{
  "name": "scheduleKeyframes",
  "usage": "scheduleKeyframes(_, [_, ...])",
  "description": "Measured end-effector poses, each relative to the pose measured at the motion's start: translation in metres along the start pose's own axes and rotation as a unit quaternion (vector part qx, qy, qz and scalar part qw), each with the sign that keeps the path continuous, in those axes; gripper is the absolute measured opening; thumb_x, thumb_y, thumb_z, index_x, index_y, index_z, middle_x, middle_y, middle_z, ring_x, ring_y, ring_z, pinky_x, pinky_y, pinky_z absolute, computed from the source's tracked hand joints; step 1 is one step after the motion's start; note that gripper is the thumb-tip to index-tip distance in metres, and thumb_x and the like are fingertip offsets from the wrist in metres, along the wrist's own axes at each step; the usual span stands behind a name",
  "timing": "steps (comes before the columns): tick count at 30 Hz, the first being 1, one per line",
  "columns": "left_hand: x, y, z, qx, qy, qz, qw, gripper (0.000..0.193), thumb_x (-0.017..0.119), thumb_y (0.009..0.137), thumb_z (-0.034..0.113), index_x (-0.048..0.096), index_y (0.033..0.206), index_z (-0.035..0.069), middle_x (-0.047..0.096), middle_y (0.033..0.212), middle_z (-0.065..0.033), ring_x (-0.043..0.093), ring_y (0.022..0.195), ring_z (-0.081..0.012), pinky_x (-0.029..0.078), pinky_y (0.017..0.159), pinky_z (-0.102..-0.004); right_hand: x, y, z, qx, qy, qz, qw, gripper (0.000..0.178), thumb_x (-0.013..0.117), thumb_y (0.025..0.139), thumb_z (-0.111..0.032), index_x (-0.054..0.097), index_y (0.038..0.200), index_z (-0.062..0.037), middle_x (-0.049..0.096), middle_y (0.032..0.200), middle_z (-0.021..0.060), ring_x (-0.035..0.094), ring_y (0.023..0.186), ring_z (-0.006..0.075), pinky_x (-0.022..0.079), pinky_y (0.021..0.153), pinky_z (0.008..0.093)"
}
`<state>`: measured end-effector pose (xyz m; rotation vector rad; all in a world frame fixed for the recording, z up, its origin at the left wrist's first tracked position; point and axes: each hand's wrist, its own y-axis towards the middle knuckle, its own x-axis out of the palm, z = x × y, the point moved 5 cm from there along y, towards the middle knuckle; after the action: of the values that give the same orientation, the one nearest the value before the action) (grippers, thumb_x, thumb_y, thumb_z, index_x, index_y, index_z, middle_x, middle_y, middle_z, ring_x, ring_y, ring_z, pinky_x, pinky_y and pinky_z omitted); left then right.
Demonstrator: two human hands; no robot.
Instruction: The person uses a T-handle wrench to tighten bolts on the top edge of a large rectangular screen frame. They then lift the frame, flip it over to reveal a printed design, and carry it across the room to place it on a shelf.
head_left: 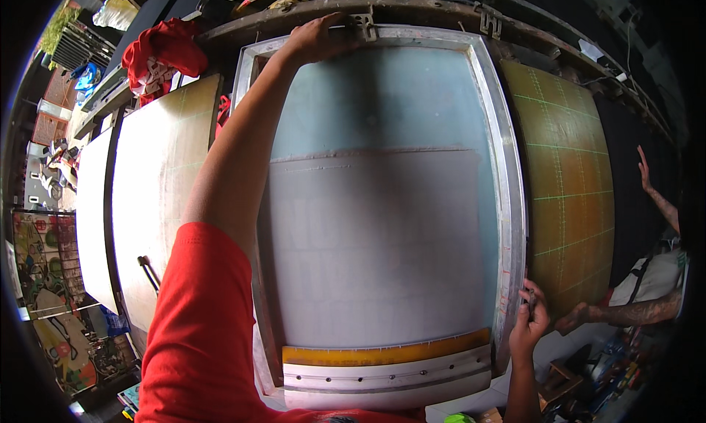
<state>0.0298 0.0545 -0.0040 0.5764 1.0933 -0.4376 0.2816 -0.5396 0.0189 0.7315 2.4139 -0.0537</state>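
A screen printing frame (507,202) with metal sides lies before me. Its mesh (375,224) is pale blue at the far end and greyish nearer me. At the far rail, my left hand (316,42) is closed over the edge, beside a metal bracket (364,27); its fingertips are partly hidden. My right hand (531,320) is at the near right side of the frame, fingers curled around something small and dark that I cannot make out. Across the near end of the mesh rests a wide squeegee (386,377) with an amber blade and a pale bolted holder.
Gridded printing boards flank the frame, one yellowish (570,180) at right, one brightly lit (158,173) at left. Red cloth (163,51) is heaped at the far left. Behind runs a rail (434,9) with another bracket (490,22). Another person's forearm (640,313) reaches in at right.
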Motion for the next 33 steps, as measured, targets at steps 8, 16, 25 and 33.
scheduleKeyframes(8, [0.007,0.006,-0.008,-0.004,-0.036,-0.012,0.999,0.09,0.065,0.071,0.069,0.043,0.143,0.02,0.057,0.133,-0.0125,0.051,0.126,-0.0305,0.038,0.105,-0.0462,0.002,0.001,-0.005,-0.001,-0.012,0.013,1.0,0.034,0.057,0.094,-0.025,0.057,0.096,0.0091,0.059,0.118,0.0197,0.059,0.104,0.0276,0.053,0.084,0.0368])
scheduleKeyframes(16, [0.002,0.003,0.001,-0.049,0.019,-0.02,0.998,0.094,0.057,0.071,0.078,0.039,0.146,0.025,0.056,0.134,-0.0131,0.051,0.127,-0.0296,0.035,0.106,-0.0472,0.0,-0.001,-0.002,-0.011,-0.046,-0.012,0.999,0.029,0.051,0.095,-0.017,0.06,0.102,0.0104,0.06,0.121,0.018,0.057,0.112,0.0266,0.048,0.091,0.0356])
scheduleKeyframes(25, [0.002,0.004,0.0,-0.012,0.021,0.008,1.0,0.092,0.059,0.07,0.076,0.043,0.144,0.025,0.062,0.125,-0.0121,0.057,0.12,-0.0303,0.04,0.102,-0.0454,0.001,0.0,-0.004,0.02,-0.036,0.015,0.999,0.032,0.058,0.093,-0.026,0.064,0.092,0.0054,0.062,0.116,0.017,0.057,0.11,0.029,0.043,0.095,0.0411])
scheduleKeyframes(33, [0.003,0.004,0.003,-0.025,0.016,-0.016,0.999,0.09,0.061,0.07,0.073,0.043,0.144,0.025,0.061,0.128,-0.0089,0.055,0.123,-0.0291,0.037,0.103,-0.0482,0.002,0.0,-0.004,0.015,-0.038,0.009,0.999,0.035,0.056,0.094,-0.025,0.061,0.097,0.0095,0.06,0.118,0.0174,0.058,0.107,0.0272,0.045,0.091,0.0387])
